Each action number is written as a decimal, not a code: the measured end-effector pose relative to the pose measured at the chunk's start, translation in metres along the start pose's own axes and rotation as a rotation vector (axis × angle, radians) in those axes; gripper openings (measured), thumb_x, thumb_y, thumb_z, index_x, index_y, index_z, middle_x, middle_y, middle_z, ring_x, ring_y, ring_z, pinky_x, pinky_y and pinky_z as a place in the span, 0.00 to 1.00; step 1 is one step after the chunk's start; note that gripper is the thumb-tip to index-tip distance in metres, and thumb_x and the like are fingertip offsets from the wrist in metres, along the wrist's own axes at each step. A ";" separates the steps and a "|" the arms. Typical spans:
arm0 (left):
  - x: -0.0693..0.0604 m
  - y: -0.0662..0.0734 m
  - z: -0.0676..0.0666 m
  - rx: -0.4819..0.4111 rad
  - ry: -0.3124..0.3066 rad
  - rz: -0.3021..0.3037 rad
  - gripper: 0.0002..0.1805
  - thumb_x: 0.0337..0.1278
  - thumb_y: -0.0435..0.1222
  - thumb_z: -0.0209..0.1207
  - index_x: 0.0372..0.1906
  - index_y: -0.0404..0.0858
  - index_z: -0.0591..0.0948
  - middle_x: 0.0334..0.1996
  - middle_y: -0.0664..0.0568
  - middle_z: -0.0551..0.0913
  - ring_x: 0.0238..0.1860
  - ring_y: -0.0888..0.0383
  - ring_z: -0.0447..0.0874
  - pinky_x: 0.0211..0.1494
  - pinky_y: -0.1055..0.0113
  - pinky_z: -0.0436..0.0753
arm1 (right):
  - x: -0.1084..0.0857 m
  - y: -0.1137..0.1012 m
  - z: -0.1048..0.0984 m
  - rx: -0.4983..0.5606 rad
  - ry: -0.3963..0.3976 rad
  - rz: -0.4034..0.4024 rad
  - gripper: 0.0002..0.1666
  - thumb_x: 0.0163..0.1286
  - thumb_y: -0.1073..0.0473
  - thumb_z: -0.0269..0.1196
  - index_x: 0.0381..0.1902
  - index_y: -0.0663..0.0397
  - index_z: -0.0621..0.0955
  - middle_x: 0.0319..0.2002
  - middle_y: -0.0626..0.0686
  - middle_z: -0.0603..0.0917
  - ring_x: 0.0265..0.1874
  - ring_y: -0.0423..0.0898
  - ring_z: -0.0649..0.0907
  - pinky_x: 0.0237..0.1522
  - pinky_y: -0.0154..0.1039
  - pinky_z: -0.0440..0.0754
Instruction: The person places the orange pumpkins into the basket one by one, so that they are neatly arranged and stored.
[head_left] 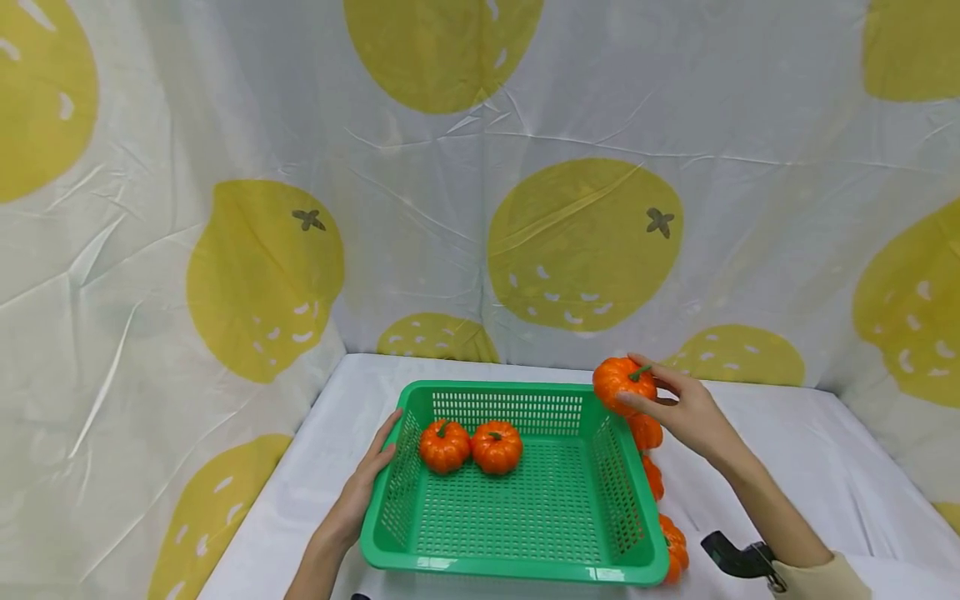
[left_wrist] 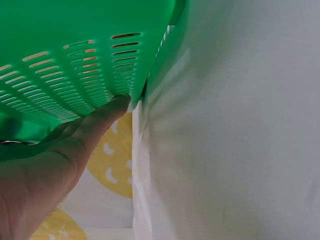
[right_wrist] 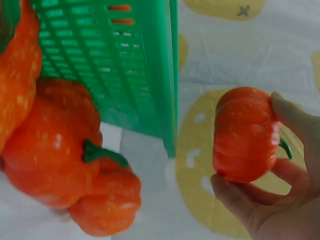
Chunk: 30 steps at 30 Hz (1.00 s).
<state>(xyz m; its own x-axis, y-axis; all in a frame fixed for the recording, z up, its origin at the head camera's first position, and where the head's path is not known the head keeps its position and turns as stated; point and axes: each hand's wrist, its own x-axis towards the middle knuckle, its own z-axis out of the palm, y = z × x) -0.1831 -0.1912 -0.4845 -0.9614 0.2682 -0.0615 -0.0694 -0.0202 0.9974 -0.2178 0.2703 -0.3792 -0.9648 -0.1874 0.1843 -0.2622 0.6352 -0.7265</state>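
White sheeting point(head_left: 420, 217) printed with yellow lemons point(head_left: 585, 242) hangs behind a white surface point(head_left: 787, 450). Right of centre in the head view, an orange pumpkin point(head_left: 615, 387) is clamped between the thumb and fingers of the right hand point(head_left: 693, 412), near the upper right corner of a green basket point(head_left: 517, 570). Its stem point(head_left: 642, 372) points up and rightward there (in the right wrist view, right and downward, the squat body's long axis nearly vertical). Two pumpkins point(head_left: 497, 450) sit side by side in the basket's upper left part; more pumpkins point(head_left: 673, 547) line the outside of its right wall. Fingers of the left hand point(head_left: 363, 479) lie stretched against the left wall, that grip apart.
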 end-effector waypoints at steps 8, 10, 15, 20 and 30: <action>0.000 0.000 0.002 0.021 0.014 0.006 0.29 0.84 0.54 0.33 0.83 0.66 0.48 0.86 0.52 0.40 0.82 0.43 0.43 0.76 0.42 0.54 | 0.004 -0.006 0.029 0.059 -0.098 -0.104 0.26 0.73 0.50 0.68 0.65 0.53 0.81 0.77 0.57 0.70 0.73 0.61 0.72 0.59 0.43 0.84; 0.000 0.000 0.002 0.021 0.015 0.009 0.29 0.84 0.54 0.33 0.83 0.66 0.48 0.86 0.52 0.40 0.82 0.43 0.42 0.77 0.41 0.53 | 0.003 -0.006 0.035 0.058 -0.117 -0.119 0.21 0.73 0.50 0.68 0.59 0.52 0.83 0.77 0.57 0.70 0.73 0.62 0.71 0.60 0.49 0.84; -0.001 -0.001 0.002 0.020 0.016 0.017 0.29 0.84 0.53 0.33 0.83 0.65 0.47 0.86 0.52 0.40 0.82 0.43 0.43 0.77 0.40 0.53 | 0.001 -0.008 0.048 0.030 -0.166 -0.140 0.30 0.71 0.48 0.70 0.67 0.54 0.80 0.73 0.61 0.74 0.68 0.64 0.76 0.59 0.60 0.82; -0.001 0.000 0.002 0.031 0.019 0.015 0.29 0.84 0.53 0.33 0.83 0.65 0.47 0.86 0.52 0.41 0.82 0.42 0.45 0.75 0.42 0.56 | -0.001 -0.009 0.061 0.001 -0.200 -0.131 0.44 0.68 0.45 0.71 0.76 0.52 0.71 0.70 0.58 0.77 0.66 0.61 0.79 0.60 0.57 0.82; -0.001 0.000 0.003 0.031 0.023 0.013 0.29 0.84 0.54 0.33 0.83 0.66 0.47 0.86 0.52 0.40 0.82 0.42 0.43 0.76 0.39 0.54 | -0.002 -0.014 0.078 -0.122 -0.249 -0.139 0.46 0.69 0.43 0.70 0.77 0.57 0.69 0.70 0.69 0.73 0.67 0.69 0.76 0.60 0.64 0.79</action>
<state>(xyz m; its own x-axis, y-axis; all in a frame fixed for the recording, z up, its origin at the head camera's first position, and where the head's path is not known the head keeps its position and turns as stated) -0.1817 -0.1889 -0.4844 -0.9680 0.2461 -0.0488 -0.0488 0.0060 0.9988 -0.2111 0.2033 -0.4204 -0.8891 -0.4471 0.0980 -0.4066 0.6731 -0.6177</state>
